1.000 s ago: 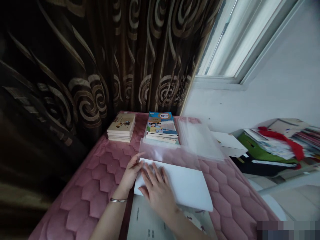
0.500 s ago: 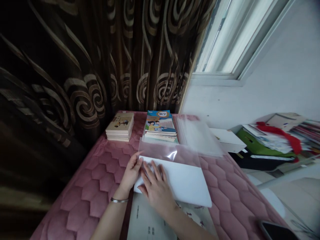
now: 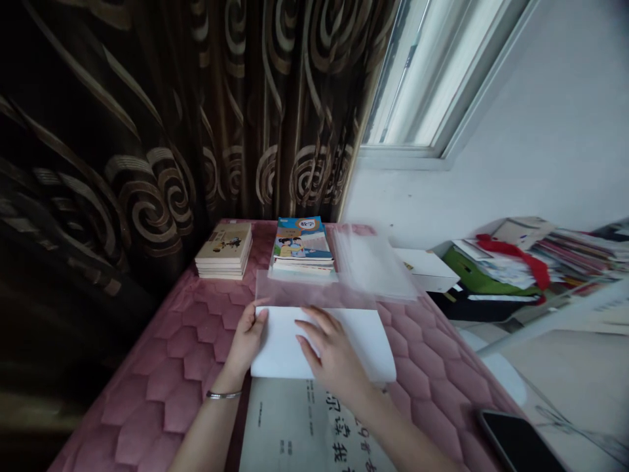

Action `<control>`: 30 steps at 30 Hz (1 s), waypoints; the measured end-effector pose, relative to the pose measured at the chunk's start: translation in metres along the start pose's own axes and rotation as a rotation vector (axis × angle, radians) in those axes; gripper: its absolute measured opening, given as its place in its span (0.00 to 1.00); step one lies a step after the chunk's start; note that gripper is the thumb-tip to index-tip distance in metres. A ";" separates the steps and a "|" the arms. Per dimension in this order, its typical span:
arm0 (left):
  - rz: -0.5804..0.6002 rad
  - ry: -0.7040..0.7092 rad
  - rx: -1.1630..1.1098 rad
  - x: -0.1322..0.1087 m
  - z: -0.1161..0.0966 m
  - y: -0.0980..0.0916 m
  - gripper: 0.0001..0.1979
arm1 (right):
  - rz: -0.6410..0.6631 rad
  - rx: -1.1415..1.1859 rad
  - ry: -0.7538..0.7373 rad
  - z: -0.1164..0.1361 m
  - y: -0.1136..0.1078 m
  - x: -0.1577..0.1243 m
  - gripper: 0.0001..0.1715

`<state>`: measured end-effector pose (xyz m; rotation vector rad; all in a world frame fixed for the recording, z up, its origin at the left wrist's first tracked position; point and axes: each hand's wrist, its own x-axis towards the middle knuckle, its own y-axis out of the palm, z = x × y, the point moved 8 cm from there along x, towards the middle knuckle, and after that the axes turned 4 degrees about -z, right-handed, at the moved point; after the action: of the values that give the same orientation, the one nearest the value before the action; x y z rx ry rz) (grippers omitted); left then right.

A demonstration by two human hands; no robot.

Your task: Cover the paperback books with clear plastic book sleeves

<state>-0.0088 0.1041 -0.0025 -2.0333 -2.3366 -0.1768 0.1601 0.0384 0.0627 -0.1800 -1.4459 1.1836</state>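
A book with a grey-green printed cover [image 3: 282,419] lies in front of me, its large characters turned sideways. A blank white sheet [image 3: 361,341] extends across its far part; how the two join is hidden. Beyond the sheet's far edge sticks out a clear plastic book cover [image 3: 295,288]. My left hand [image 3: 248,334] pinches the sheet's left edge near the far corner, thumb on top and fingers partly hidden behind. Over the middle of the sheet is my right hand [image 3: 331,347], fingers spread and holding nothing.
Behind the plastic stand a stack of tan books [image 3: 225,249] and a stack topped by a blue textbook [image 3: 302,239]. Several clear plastic sleeves [image 3: 373,265] lie to their right, beside a white box [image 3: 427,270]. A phone [image 3: 521,442] rests near the pink padded surface's right edge [image 3: 432,367].
My right hand has shifted right across the sheet, and its fingers have lifted and spread. The white sheet sits straighter, showing more of the printed cover. The whole view has turned slightly right.
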 end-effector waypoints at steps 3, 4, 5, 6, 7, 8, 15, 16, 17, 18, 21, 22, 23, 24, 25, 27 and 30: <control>0.011 -0.046 -0.047 0.000 0.006 0.002 0.22 | -0.133 -0.089 0.161 -0.043 -0.027 -0.008 0.15; 0.018 -0.055 -0.062 0.000 0.007 0.002 0.23 | -0.188 -0.125 0.236 -0.059 -0.035 -0.013 0.15; 0.022 -0.060 -0.073 0.000 0.007 0.003 0.24 | -0.248 -0.154 0.326 -0.076 -0.042 -0.019 0.17; 0.021 -0.060 -0.077 0.000 0.007 0.003 0.24 | -0.300 -0.161 0.413 -0.092 -0.047 -0.026 0.19; 0.017 -0.058 -0.079 0.000 0.006 0.003 0.25 | -0.346 -0.139 0.496 -0.108 -0.051 -0.033 0.22; 0.011 -0.054 -0.080 -0.001 0.005 0.003 0.24 | -0.379 -0.087 0.580 -0.123 -0.052 -0.040 0.25; -0.004 -0.051 -0.070 -0.002 -0.001 0.004 0.25 | -0.172 0.386 1.073 -0.173 -0.015 -0.078 0.27; -0.005 -0.050 -0.064 -0.002 -0.001 0.004 0.24 | -0.137 0.416 1.081 -0.171 -0.013 -0.078 0.26; -0.007 -0.049 -0.060 -0.001 0.000 0.003 0.24 | -0.115 0.451 1.082 -0.169 -0.012 -0.077 0.26; -0.008 -0.046 -0.057 -0.001 0.000 0.003 0.24 | -0.105 0.484 1.083 -0.168 -0.012 -0.076 0.25; -0.008 -0.043 -0.055 -0.001 0.002 0.003 0.23 | -0.114 0.541 1.082 -0.167 -0.012 -0.075 0.24; -0.008 -0.045 -0.057 -0.001 0.003 0.002 0.23 | -0.124 0.548 1.075 -0.168 -0.012 -0.075 0.24; -0.007 -0.047 -0.059 -0.001 0.004 0.002 0.23 | -0.133 0.553 1.066 -0.169 -0.011 -0.075 0.24; -0.005 -0.049 -0.058 -0.001 0.005 0.002 0.23 | -0.144 0.558 1.056 -0.170 -0.010 -0.076 0.24; -0.005 -0.048 -0.057 -0.001 0.006 0.001 0.23 | -0.158 0.563 1.045 -0.171 -0.009 -0.076 0.24; -0.010 -0.039 -0.045 -0.001 0.007 0.000 0.22 | -0.187 0.573 1.028 -0.173 -0.008 -0.077 0.24; -0.041 -0.015 -0.020 0.000 0.008 -0.003 0.21 | -0.202 0.599 1.021 -0.172 -0.007 -0.077 0.24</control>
<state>-0.0116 0.1046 -0.0105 -2.0037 -2.3964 -0.1872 0.3262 0.0743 -0.0199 -0.1730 -0.1954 1.0541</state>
